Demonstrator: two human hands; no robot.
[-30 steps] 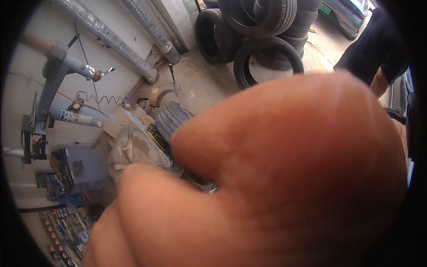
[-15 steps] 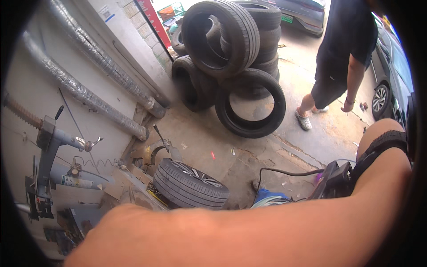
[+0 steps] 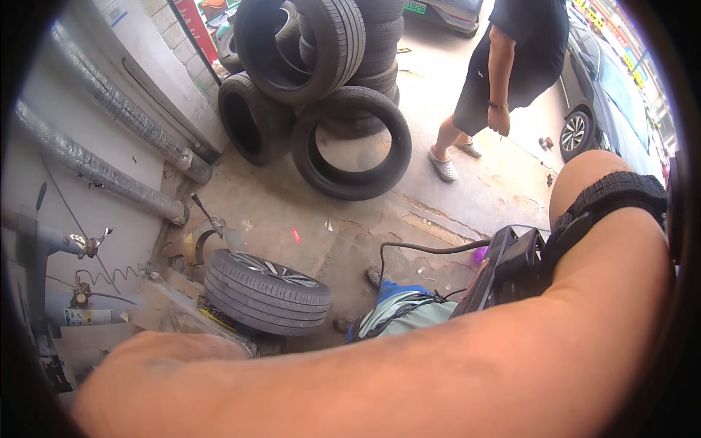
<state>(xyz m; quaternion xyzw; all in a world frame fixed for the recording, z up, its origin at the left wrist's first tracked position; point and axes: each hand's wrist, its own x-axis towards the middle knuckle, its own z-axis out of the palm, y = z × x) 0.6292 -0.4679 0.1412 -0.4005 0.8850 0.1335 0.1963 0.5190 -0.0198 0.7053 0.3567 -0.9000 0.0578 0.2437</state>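
Note:
My right forearm crosses the bottom of the head view from the right, a black strap [image 3: 621, 191] round the arm higher up. My right hand [image 3: 146, 361] is at the lower left, softly blurred, fingers mostly hidden, so I cannot tell what it holds. Just beyond it a tire on an alloy wheel [image 3: 266, 306] lies beside grey machinery [image 3: 44, 248] along the wall. A black device with a cable [image 3: 504, 263] sits at my body, above green-and-blue cloth [image 3: 394, 310]. I cannot make out my left hand.
Several loose tires [image 3: 350, 179] are piled by the doorway. A person in dark clothes [image 3: 526, 66] stands right of them, near a dark car [image 3: 606, 102]; another car [image 3: 445, 18] is behind. Two foil-wrapped pipes [image 3: 117, 109] run along the left wall. Cracked concrete floor [image 3: 343, 226] lies between.
The hand that filled the view a second ago is lower and farther from the camera. Since half a second ago the scene has shifted leftward in view and the other person has bent forward slightly.

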